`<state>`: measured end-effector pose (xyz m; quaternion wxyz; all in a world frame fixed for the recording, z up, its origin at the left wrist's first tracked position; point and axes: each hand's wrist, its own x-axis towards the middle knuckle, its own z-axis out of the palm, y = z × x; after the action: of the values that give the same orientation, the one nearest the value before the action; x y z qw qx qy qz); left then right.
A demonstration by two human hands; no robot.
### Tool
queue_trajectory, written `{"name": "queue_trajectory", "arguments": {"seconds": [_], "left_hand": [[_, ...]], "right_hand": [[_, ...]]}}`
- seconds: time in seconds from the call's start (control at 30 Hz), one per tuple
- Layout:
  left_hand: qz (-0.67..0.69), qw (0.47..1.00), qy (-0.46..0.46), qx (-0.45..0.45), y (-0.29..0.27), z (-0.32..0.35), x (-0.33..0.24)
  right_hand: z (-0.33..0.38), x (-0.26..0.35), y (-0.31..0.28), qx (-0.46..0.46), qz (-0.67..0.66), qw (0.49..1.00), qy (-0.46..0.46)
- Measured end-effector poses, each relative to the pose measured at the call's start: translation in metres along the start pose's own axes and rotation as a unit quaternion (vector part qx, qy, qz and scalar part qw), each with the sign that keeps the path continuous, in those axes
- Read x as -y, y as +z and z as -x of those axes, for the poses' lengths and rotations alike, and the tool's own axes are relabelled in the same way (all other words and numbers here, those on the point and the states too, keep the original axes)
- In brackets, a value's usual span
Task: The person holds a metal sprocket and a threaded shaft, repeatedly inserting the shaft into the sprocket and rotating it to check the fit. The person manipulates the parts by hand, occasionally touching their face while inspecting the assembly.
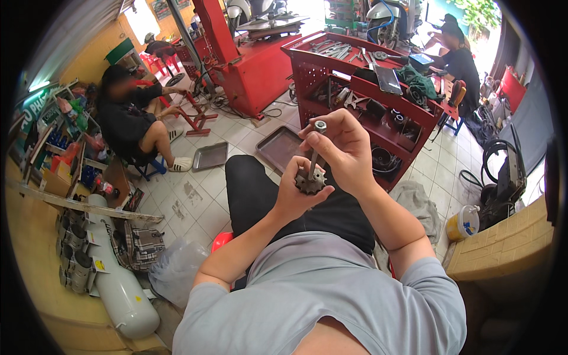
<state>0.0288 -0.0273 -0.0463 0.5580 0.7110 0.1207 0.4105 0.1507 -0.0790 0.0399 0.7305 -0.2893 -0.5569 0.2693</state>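
In front of my lap, my left hand [291,193] is closed around a small dark metal sprocket [307,186] with teeth along its rim. Just above it, my right hand [345,148] pinches a slim steel rod [313,161] between thumb and fingers. The rod stands nearly upright, with a nut-like round end at its top, and its lower end meets the sprocket. Whether it passes into the sprocket's centre I cannot tell. Part of the sprocket is hidden by my fingers.
Ahead to the right stands a red tool cart [331,89] with wrenches on top. Two metal trays [211,157] lie on the tiled floor. One person [133,118] sits at the left, another [458,65] at the far right. A white bucket [463,223] stands near my right side.
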Motion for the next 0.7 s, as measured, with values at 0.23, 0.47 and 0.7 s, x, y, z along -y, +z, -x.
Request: {"name": "queue_trajectory", "arguments": {"seconds": [0.23,0.47,0.7], "left_hand": [[-0.009,1.0,0.002,-0.01,-0.004,0.0,0.008],[-0.004,1.0,-0.012,-0.004,-0.001,-0.001,0.001],[-0.048,0.999,-0.009,-0.009,-0.003,-0.001,-0.003]], "right_hand": [[-0.003,0.011,0.004,0.023,-0.041,0.997,0.064],[-0.001,0.006,0.003,-0.002,-0.079,0.995,0.059],[0.001,0.002,0.002,0.0,0.04,0.999,0.007]]}}
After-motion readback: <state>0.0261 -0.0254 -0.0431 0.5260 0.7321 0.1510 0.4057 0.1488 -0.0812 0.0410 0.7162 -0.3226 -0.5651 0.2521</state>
